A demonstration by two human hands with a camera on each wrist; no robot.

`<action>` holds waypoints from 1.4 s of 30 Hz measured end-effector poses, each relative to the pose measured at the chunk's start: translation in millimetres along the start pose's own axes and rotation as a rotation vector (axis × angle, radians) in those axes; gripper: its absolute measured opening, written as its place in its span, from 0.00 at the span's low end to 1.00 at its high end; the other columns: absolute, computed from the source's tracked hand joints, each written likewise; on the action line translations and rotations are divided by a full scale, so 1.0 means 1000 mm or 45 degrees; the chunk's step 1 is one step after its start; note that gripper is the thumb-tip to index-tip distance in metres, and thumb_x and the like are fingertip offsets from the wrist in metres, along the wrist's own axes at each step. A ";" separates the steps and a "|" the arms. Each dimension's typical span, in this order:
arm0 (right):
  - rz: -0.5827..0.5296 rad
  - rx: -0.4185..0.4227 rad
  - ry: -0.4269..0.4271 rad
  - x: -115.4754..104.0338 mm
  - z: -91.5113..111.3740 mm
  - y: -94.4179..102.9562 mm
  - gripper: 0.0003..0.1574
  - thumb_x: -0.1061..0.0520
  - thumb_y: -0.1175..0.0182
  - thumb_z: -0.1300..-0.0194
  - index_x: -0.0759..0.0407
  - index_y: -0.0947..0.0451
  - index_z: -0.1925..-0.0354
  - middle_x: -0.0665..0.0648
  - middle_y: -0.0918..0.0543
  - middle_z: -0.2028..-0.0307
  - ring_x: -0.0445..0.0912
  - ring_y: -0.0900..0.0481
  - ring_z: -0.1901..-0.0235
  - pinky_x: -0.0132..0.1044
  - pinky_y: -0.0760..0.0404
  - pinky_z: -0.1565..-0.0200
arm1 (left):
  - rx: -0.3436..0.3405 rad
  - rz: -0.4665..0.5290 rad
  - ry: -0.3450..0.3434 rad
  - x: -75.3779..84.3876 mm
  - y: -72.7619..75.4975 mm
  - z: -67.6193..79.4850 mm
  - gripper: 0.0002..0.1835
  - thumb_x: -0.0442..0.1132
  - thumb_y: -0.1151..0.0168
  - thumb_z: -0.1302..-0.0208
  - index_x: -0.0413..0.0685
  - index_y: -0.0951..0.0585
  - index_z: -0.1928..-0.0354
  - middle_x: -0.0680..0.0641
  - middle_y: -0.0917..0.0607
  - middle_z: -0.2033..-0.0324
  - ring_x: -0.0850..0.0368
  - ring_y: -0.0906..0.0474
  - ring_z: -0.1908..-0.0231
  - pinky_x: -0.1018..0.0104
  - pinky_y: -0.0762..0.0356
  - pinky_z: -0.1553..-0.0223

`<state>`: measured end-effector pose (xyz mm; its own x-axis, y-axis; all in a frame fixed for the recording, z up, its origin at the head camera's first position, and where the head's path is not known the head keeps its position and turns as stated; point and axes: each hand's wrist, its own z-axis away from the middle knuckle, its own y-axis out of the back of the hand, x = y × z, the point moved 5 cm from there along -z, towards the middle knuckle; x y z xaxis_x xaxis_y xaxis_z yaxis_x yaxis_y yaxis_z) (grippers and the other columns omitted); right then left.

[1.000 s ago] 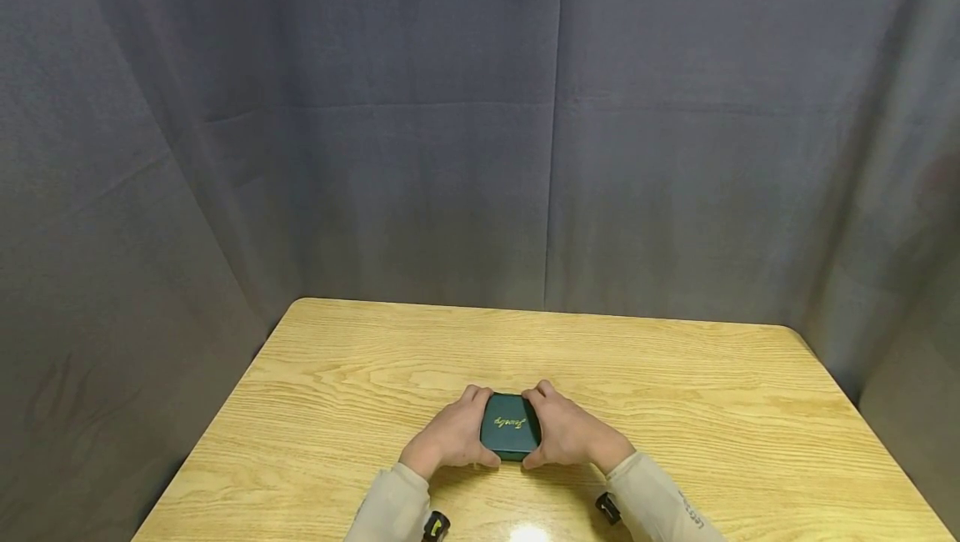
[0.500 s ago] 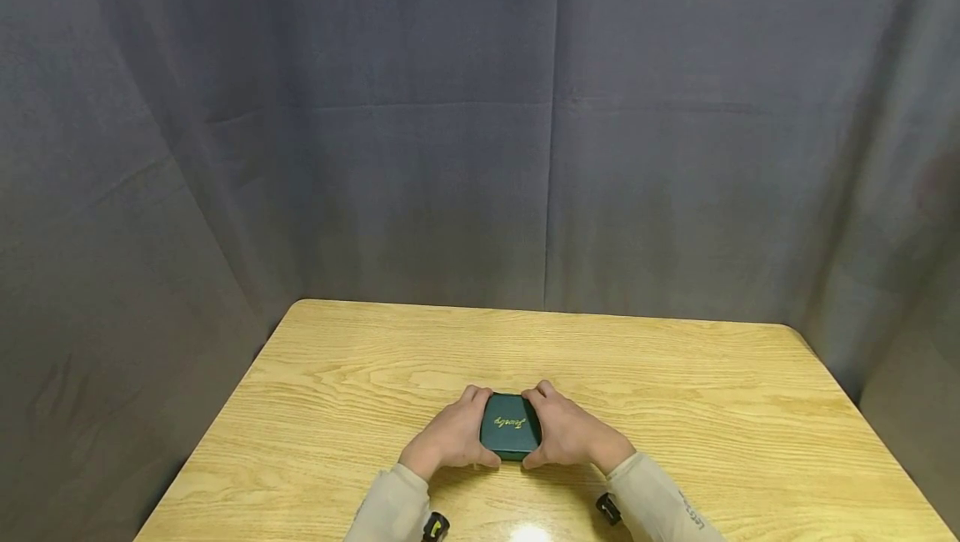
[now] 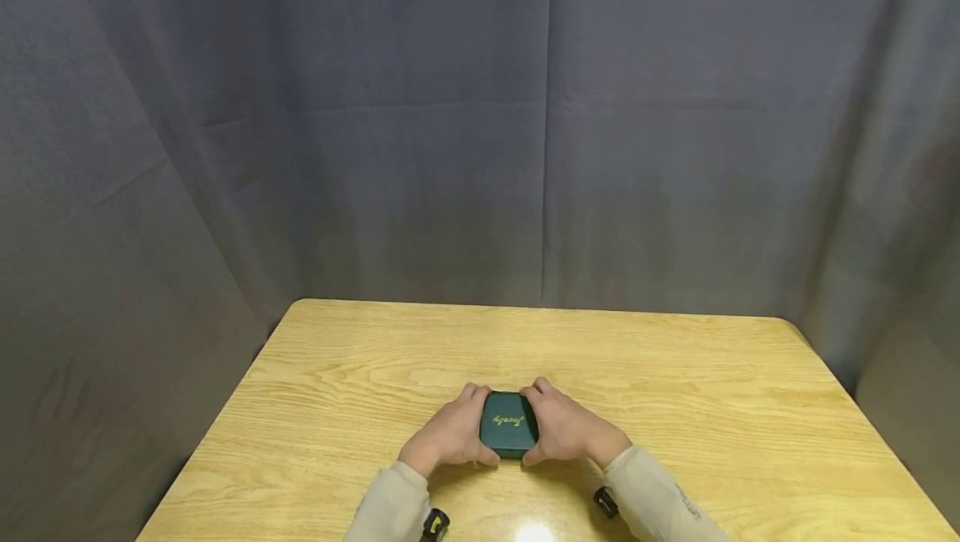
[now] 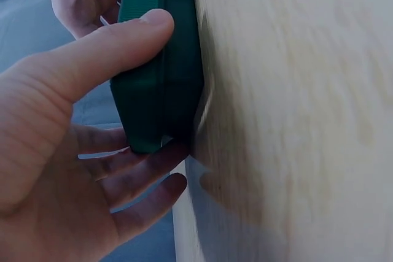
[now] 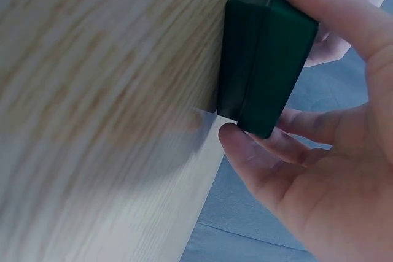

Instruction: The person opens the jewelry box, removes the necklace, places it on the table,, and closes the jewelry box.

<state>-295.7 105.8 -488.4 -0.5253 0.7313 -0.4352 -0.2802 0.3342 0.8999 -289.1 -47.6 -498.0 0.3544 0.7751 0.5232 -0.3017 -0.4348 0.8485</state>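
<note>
A dark green jewelry box (image 3: 509,425) with gold lettering, upside down from my side, sits on the wooden table with its lid down. My left hand (image 3: 450,434) grips its left side, thumb at the near edge and fingers at the far edge. On the opposite side, my right hand (image 3: 565,429) holds it the same way. In the left wrist view the left thumb lies across the seam side of the box (image 4: 156,90). The right wrist view shows the right thumb over the edge of the box (image 5: 261,59). What the box contains is hidden.
The light wooden table (image 3: 360,367) spreads around the box on all sides. Grey curtains (image 3: 420,192) hang behind the table and along both its sides. Dark wrist devices (image 3: 436,523) show below the sleeves.
The head view has shifted very slightly. Both hands keep the same grip on the jewelry box, which stays in place.
</note>
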 end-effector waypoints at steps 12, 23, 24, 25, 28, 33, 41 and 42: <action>0.030 -0.059 -0.035 -0.002 -0.001 -0.004 0.58 0.47 0.22 0.61 0.66 0.39 0.38 0.57 0.31 0.52 0.46 0.30 0.56 0.43 0.26 0.53 | -0.002 0.042 0.001 -0.001 -0.003 0.003 0.54 0.44 0.21 0.60 0.37 0.42 0.33 0.41 0.32 0.43 0.51 0.30 0.48 0.57 0.30 0.47; 0.034 -0.047 -0.020 -0.002 0.000 -0.001 0.56 0.45 0.23 0.62 0.65 0.37 0.39 0.52 0.30 0.56 0.43 0.30 0.60 0.41 0.26 0.56 | -0.006 0.046 -0.012 -0.002 -0.001 0.003 0.55 0.46 0.21 0.59 0.38 0.43 0.31 0.44 0.31 0.46 0.54 0.30 0.51 0.58 0.29 0.50; 0.031 -0.038 -0.011 -0.002 0.001 0.000 0.56 0.45 0.23 0.62 0.65 0.37 0.40 0.52 0.30 0.56 0.43 0.30 0.61 0.40 0.26 0.56 | -0.002 0.057 -0.022 -0.002 0.000 0.003 0.55 0.46 0.21 0.59 0.38 0.43 0.31 0.44 0.31 0.46 0.54 0.30 0.51 0.58 0.29 0.50; 0.027 -0.028 0.000 -0.002 0.001 0.002 0.56 0.45 0.23 0.62 0.65 0.37 0.40 0.52 0.30 0.56 0.43 0.30 0.61 0.40 0.26 0.56 | 0.000 0.070 -0.030 -0.002 0.000 0.003 0.55 0.46 0.22 0.59 0.38 0.43 0.31 0.44 0.31 0.45 0.54 0.30 0.51 0.58 0.29 0.50; 0.011 0.004 0.035 -0.003 0.003 0.007 0.56 0.45 0.24 0.62 0.67 0.36 0.40 0.52 0.30 0.56 0.42 0.30 0.62 0.39 0.25 0.58 | 0.014 0.126 -0.060 -0.001 0.003 0.003 0.54 0.45 0.22 0.58 0.38 0.43 0.31 0.44 0.32 0.44 0.54 0.30 0.51 0.58 0.29 0.50; -0.023 0.042 0.069 -0.004 0.006 0.015 0.54 0.45 0.24 0.62 0.65 0.35 0.41 0.52 0.30 0.56 0.42 0.30 0.62 0.40 0.25 0.58 | 0.029 0.241 -0.094 -0.001 0.007 0.005 0.53 0.45 0.24 0.56 0.39 0.44 0.30 0.44 0.32 0.42 0.52 0.31 0.48 0.55 0.30 0.49; -0.055 0.092 0.090 -0.003 0.013 0.027 0.55 0.44 0.25 0.61 0.66 0.36 0.40 0.51 0.29 0.55 0.42 0.28 0.61 0.40 0.24 0.57 | 0.061 0.395 -0.109 -0.001 0.011 0.008 0.54 0.51 0.25 0.54 0.46 0.46 0.28 0.46 0.34 0.39 0.52 0.33 0.46 0.54 0.31 0.49; -0.060 0.100 0.096 -0.003 0.014 0.029 0.55 0.44 0.25 0.61 0.66 0.36 0.40 0.51 0.29 0.54 0.42 0.28 0.61 0.40 0.24 0.57 | 0.067 0.417 -0.111 -0.001 0.011 0.008 0.54 0.52 0.25 0.54 0.48 0.46 0.28 0.46 0.34 0.39 0.52 0.33 0.46 0.53 0.31 0.49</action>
<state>-290.7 121.4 -460.7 -0.5725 0.6680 -0.4755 -0.2437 0.4151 0.8765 -285.3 -56.6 -488.5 0.3214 0.5491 0.7715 -0.3668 -0.6790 0.6360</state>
